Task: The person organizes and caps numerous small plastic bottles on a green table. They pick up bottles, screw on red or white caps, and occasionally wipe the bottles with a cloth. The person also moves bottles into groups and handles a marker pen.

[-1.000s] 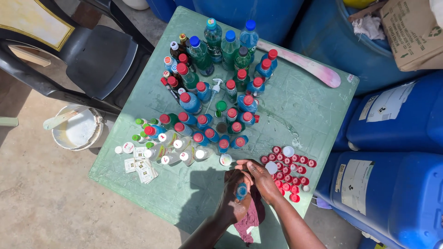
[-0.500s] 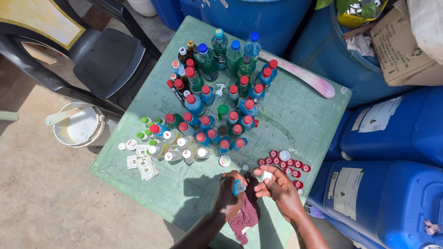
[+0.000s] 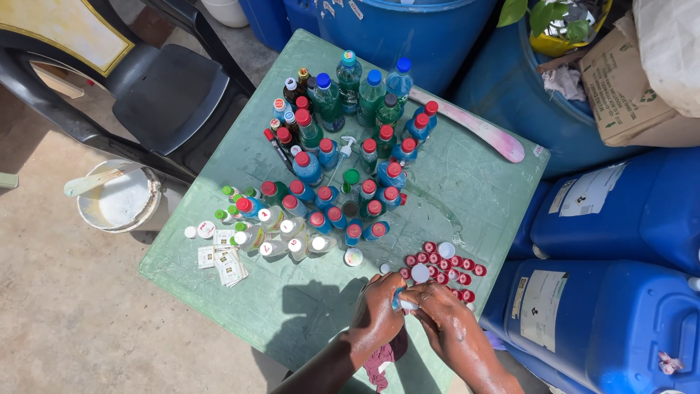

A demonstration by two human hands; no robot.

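Bucket: a white bucket (image 3: 117, 198) stands on the ground off the table's left corner.
Sachets: small pale square packets (image 3: 222, 263) lie near the table's left edge.
Bottles: capped bottles (image 3: 339, 164), mostly red and blue tops, crowd the table's middle and far corner.
Table: green, scuffed table (image 3: 481, 190).
Left hand: left hand (image 3: 379, 314) at the near edge, fingers closed around a small blue bottle (image 3: 399, 299).
Right hand: right hand (image 3: 445, 325), wet, fingers pinched on the same bottle's top, perhaps its cap; too small to tell.
Caps: loose red caps (image 3: 445, 266) lie just beyond the hands.
Stick: a pink-stained flat stick (image 3: 474, 125) crosses the far right edge.
Drums: blue jerrycans (image 3: 612, 321) with pale rectangular labels stand right of the table.
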